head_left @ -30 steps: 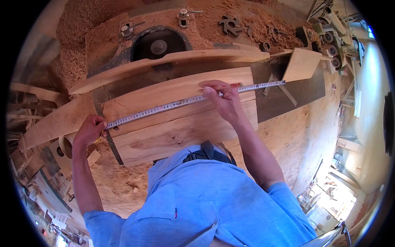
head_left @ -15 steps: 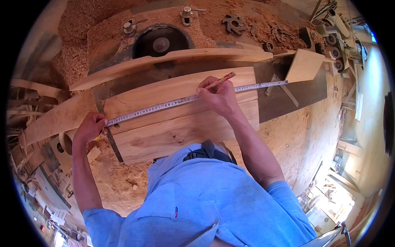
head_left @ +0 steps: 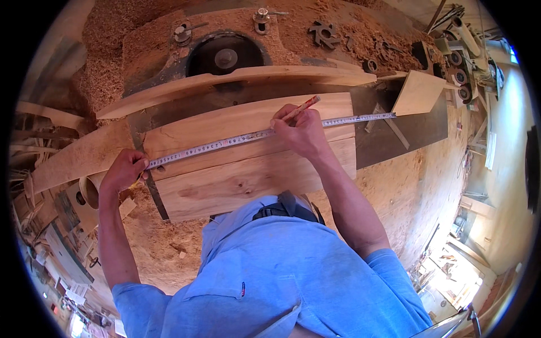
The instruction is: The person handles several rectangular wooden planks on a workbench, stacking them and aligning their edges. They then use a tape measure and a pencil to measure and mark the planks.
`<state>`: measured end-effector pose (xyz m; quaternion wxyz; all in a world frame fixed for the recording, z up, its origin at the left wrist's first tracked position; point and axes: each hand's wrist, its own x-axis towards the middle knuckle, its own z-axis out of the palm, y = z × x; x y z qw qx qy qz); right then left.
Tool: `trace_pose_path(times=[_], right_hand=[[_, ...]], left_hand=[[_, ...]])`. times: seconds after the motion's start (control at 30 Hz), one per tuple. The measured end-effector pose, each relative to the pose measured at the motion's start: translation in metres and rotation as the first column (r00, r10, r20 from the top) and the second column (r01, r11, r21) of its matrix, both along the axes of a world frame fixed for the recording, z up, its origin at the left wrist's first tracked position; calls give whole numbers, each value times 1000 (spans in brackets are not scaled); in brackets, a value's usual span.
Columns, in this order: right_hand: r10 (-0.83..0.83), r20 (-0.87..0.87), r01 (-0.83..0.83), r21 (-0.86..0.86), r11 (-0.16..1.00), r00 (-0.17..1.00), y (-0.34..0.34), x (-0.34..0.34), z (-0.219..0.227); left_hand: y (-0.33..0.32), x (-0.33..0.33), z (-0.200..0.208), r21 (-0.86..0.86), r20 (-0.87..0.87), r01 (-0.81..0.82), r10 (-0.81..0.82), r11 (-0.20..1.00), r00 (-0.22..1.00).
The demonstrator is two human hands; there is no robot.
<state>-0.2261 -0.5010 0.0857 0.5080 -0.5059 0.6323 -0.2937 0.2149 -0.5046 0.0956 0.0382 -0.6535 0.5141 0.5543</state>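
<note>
A tape measure (head_left: 208,147) runs slantwise over two wooden boards lying side by side, the far board (head_left: 225,123) and the near board (head_left: 242,183). Its far end lies past the boards' right ends, by a tilted piece of wood (head_left: 418,93). My left hand (head_left: 125,169) pinches the tape at the boards' left edge; a bit of yellow shows under the fingers. In my right hand (head_left: 301,128) is a red pencil (head_left: 307,106), its upper end pointing up and right. That hand rests over the tape on the far board, hiding the pencil's tip.
Behind the boards a long wooden fence (head_left: 236,79) stands before a round dark opening with a spindle (head_left: 225,58). A toothed cutter head (head_left: 324,35) lies among wood shavings. On the dark metal table (head_left: 389,141) sits a try square (head_left: 396,132). A curved board (head_left: 84,155) lies left.
Both hands stay almost where they were on the tape and boards. The pencil has tilted slightly; the view has shifted a little.
</note>
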Motion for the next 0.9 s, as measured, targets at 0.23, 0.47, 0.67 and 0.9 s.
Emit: trace_pose_path(times=[0.23,0.47,0.67,0.9], right_hand=[[3,-29,-3,11,1000,1000,-1,1,3],[-10,-36,9,-29,1000,999,0,1,-5],[-26,-53,20,-98,995,998,1,2,-9],[-27,-39,26,-26,999,999,0,4,-2]], left_hand=[[2,3,-4,-5,-9,-16,16,1000,1000],[3,2,-4,-11,-27,-32,32,999,999],[2,4,-5,-11,-25,-10,10,1000,1000],[2,2,-3,-13,-20,-16,15,1000,1000]])
